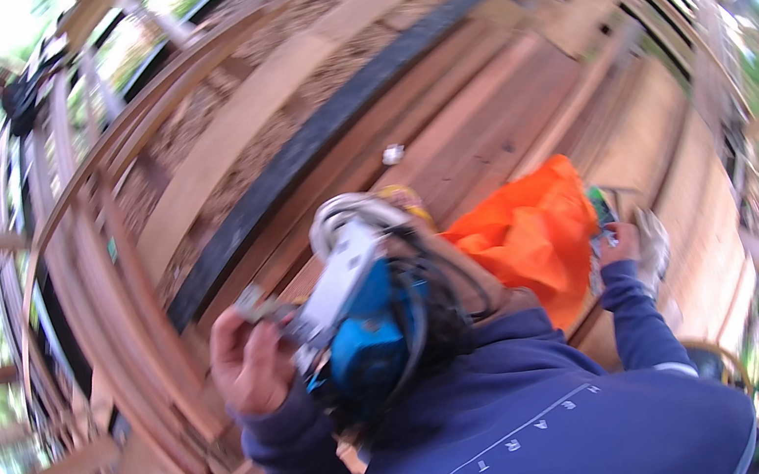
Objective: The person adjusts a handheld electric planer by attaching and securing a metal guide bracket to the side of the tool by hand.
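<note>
Motion blurs part of the scene. A teal-blue and black power tool with a flat silver plate is tilted in front of my body, left of the middle. My left hand is closed at its left side, fingers curled on a grey metal part at the plate's edge. A dark cord loops along the tool's right. Farther right, my right hand is closed around a small green and dark item that is too blurred to name. Bright orange fabric lies beside it.
Reddish timber boards run beneath me, with a long dark beam beyond them. A small white object lies on the boards. Wooden rails stand at the left, and pale planks lie at the right.
</note>
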Tool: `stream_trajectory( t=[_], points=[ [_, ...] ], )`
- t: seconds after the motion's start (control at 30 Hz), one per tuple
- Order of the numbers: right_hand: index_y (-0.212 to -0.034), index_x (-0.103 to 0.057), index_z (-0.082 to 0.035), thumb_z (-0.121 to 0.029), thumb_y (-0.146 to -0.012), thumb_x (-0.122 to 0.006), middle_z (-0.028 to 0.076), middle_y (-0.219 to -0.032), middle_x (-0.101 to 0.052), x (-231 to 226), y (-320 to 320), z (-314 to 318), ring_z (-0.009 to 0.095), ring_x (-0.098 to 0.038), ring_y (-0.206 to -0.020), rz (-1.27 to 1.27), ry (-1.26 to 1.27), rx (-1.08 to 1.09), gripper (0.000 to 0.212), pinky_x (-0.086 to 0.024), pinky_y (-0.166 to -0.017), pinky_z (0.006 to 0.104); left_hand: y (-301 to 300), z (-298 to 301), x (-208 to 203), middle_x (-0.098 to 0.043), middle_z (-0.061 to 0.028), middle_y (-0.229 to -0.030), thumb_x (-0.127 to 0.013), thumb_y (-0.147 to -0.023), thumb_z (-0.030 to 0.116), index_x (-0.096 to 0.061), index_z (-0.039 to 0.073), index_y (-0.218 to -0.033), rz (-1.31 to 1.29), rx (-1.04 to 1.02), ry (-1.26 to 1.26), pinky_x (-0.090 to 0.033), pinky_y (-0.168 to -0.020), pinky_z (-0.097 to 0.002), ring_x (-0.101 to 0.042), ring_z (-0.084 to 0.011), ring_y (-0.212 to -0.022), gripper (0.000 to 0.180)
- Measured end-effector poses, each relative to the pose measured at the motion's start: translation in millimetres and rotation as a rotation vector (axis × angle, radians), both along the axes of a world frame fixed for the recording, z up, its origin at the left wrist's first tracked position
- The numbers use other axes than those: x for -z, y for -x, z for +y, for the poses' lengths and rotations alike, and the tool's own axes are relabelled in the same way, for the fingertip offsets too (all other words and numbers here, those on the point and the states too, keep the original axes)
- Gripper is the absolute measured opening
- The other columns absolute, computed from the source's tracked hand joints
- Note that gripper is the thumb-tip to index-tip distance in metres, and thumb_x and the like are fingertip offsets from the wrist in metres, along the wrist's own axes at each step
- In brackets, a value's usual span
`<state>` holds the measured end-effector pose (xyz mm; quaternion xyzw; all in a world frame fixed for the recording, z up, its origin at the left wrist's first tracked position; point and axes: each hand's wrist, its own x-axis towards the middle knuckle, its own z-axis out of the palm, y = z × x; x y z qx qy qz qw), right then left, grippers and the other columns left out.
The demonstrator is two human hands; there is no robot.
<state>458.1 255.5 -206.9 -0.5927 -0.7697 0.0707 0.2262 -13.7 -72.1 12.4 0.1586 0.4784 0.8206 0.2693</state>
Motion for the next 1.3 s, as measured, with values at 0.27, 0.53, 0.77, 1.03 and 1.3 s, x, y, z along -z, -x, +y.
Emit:
stream_trajectory(
  t=[0.27, 0.53, 0.77, 1.03, 1.3],
  points=[
    [-0.106, -0.064, 0.000, 0.001, -0.094, -0.057, 0.008, -0.104, -0.063, -178, 250, -22, 0.014, -0.059, -0.092, 0.877, 0.272, -0.748, 0.014, -0.048, -0.085, 0.0257, -1, 1, -25, -0.071, -0.0126, -0.101, -0.065, -0.094, -0.003, -0.060, -0.003, -0.112, -0.086, -0.016, -0.018, -0.063, -0.080, -0.0323, -0.072, -0.0191, -0.090, 0.019],
    [-0.106, -0.066, 0.002, -0.008, -0.086, -0.072, 0.009, -0.084, -0.067, -274, 380, -140, 0.017, -0.064, -0.076, 0.565, 0.736, -1.427, 0.024, -0.049, -0.071, 0.0278, -6, -15, -29, -0.072, -0.0136, -0.097, -0.070, -0.093, 0.002, -0.065, -0.006, -0.103, -0.112, -0.062, 0.147, -0.062, -0.081, -0.0302, -0.071, -0.0169, -0.088, 0.014],
    [-0.097, -0.064, 0.002, -0.008, -0.088, -0.073, 0.003, -0.083, -0.067, -256, 389, -149, 0.009, -0.061, -0.077, 0.543, 1.101, -1.279, 0.015, -0.048, -0.068, 0.0237, 2, -14, -24, -0.072, -0.0124, -0.097, -0.073, -0.093, 0.011, -0.067, -0.005, -0.108, -0.256, 0.087, 0.143, -0.062, -0.077, -0.0311, -0.071, -0.0168, -0.087, 0.023],
    [-0.104, -0.064, 0.001, -0.008, -0.094, -0.071, 0.002, -0.088, -0.069, -266, 393, -133, 0.005, -0.061, -0.077, 0.609, 1.425, -1.108, 0.015, -0.050, -0.068, 0.0204, 7, -7, -26, -0.073, -0.0147, -0.093, -0.065, -0.097, 0.009, -0.066, -0.004, -0.108, -0.262, 0.097, 0.143, -0.063, -0.072, -0.0324, -0.074, -0.0227, -0.083, 0.017],
    [-0.108, -0.066, 0.001, -0.011, -0.095, -0.070, 0.005, -0.094, -0.071, -257, 394, -130, 0.007, -0.063, -0.077, 0.700, 1.468, -1.108, 0.019, -0.052, -0.068, 0.0217, -1, -5, -26, -0.071, -0.0171, -0.106, -0.063, -0.097, 0.004, -0.062, -0.005, -0.117, -0.347, 0.163, 0.026, -0.063, -0.081, -0.0371, -0.074, -0.0253, -0.092, 0.022]
  ],
)
